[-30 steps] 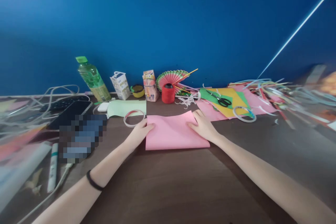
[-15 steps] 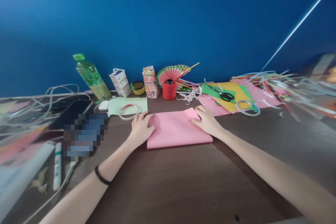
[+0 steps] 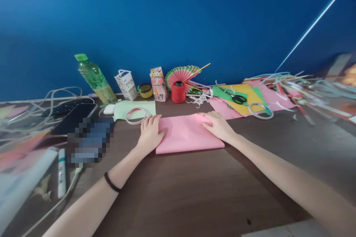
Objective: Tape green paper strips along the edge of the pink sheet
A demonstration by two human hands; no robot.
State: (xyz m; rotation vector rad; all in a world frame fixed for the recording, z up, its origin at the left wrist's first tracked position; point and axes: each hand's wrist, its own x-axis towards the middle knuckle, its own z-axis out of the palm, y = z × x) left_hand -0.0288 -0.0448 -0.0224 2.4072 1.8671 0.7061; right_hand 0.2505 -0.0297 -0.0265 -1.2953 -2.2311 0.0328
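A pink sheet of paper (image 3: 186,135) lies on the dark table, bent over with a rounded fold along its near side. My left hand (image 3: 150,133) grips its left far corner, the thumb on top and the fingers along the edge. At the right far corner, my right hand (image 3: 218,125) holds the layers between thumb and fingers. The ends of some fingers are hidden at the paper. Just beyond my left hand, a roll of tape (image 3: 136,122) rests partly on a light green sheet (image 3: 119,110).
Behind stand a green bottle (image 3: 96,79), cartons, a red thread spool (image 3: 178,92) and a paper fan (image 3: 180,74). Black-handled scissors (image 3: 238,99) lie on coloured sheets at right, near another tape roll (image 3: 261,116). Phones, cables and a marker (image 3: 61,174) are at left.
The raised far right corner of the pink paper has gone down flatter. My right hand has shifted slightly left over it, and my left thumb reaches a little further onto the sheet.
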